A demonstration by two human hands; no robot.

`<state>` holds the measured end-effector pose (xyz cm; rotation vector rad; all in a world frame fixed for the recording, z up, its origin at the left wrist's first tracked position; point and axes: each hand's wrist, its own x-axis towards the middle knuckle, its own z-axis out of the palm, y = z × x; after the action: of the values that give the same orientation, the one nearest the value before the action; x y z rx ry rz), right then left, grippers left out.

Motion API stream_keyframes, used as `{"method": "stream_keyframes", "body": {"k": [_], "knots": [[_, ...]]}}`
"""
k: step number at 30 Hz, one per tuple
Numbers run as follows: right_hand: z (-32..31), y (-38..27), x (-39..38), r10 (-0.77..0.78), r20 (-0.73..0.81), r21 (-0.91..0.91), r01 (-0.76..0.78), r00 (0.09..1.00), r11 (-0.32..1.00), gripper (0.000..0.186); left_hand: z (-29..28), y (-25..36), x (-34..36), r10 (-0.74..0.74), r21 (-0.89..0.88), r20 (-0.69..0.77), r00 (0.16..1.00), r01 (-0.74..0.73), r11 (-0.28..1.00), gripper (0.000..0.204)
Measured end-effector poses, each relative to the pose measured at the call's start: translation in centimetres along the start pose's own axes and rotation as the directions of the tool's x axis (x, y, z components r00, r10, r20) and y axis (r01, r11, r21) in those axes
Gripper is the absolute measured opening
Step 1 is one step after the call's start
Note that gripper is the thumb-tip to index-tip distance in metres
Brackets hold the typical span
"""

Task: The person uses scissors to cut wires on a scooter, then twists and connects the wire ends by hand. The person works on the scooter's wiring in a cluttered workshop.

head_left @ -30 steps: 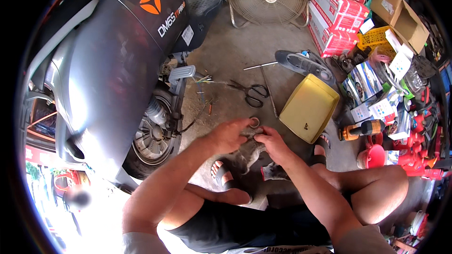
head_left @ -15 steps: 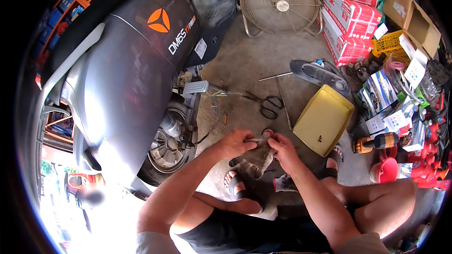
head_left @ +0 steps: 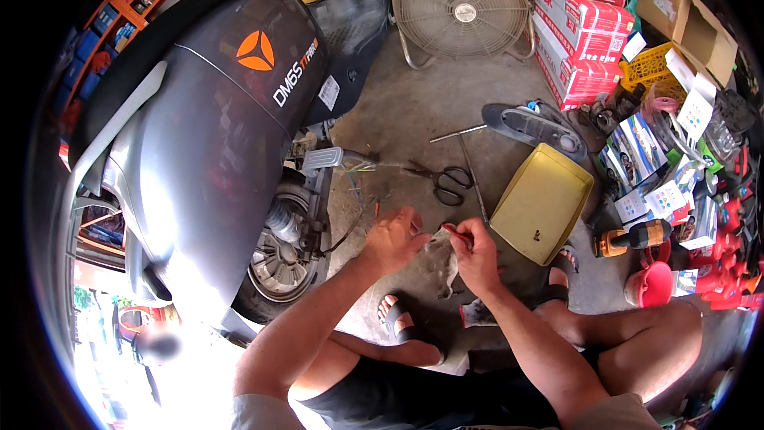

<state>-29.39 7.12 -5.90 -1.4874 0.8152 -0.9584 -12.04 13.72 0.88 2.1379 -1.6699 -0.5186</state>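
A dirty grey work glove (head_left: 442,264) with a red cuff edge hangs between my hands, above the floor. My right hand (head_left: 477,256) is closed on its cuff, thumb and fingers pinching the red edge. Just left of the cuff is my left hand (head_left: 391,242), its fingers bent and apart from the thumb, slightly blurred. Its thumb tip comes close to the glove; whether they touch I cannot tell. A second grey glove (head_left: 480,314) with a red edge lies on the floor by my right forearm.
A dark electric scooter (head_left: 231,111) with its rear wheel (head_left: 282,259) exposed stands at left. Ahead lie black scissors (head_left: 450,183), a T-handled wrench (head_left: 471,169), a yellow tray (head_left: 549,199) and a grey cover panel (head_left: 535,127). A cordless drill (head_left: 637,237), boxes and a floor fan (head_left: 464,12) stand beyond.
My left hand has come off the glove and moved slightly up and left, its fingers loosening. My right hand keeps the cuff, and the glove now hangs narrower. The view has shifted slightly.
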Motion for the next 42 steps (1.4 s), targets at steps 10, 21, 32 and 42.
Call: {"method": "stream_keyframes", "body": {"k": [10, 21, 32, 42], "knots": [[1.2, 0.1, -2.3, 0.006, 0.093, 0.086, -0.014, 0.996, 0.996, 0.017, 0.9, 0.6, 0.3, -0.264, -0.391, 0.503, 0.823, 0.489, 0.779, 0.032], [0.8, 0.7, -2.1, 0.307, 0.315, 0.129, -0.361, 0.898, 0.924, 0.019, 1.9, -0.8, -0.2, -0.283, -0.334, 0.512, 0.811, 0.491, 0.804, 0.019], [0.6, 1.1, -1.1, 0.237, 0.565, 0.352, -0.491, 0.79, 0.797, 0.041, 1.2, -2.6, 0.4, -0.322, -0.593, 0.577, 0.751, 0.656, 0.467, 0.023], [4.8, 1.8, -2.3, 0.233, 0.26, 0.565, -0.343, 0.937, 0.75, 0.03, 0.9, 0.2, 0.8, -0.433, -0.731, 0.498, 0.752, 0.632, 0.258, 0.018]]}}
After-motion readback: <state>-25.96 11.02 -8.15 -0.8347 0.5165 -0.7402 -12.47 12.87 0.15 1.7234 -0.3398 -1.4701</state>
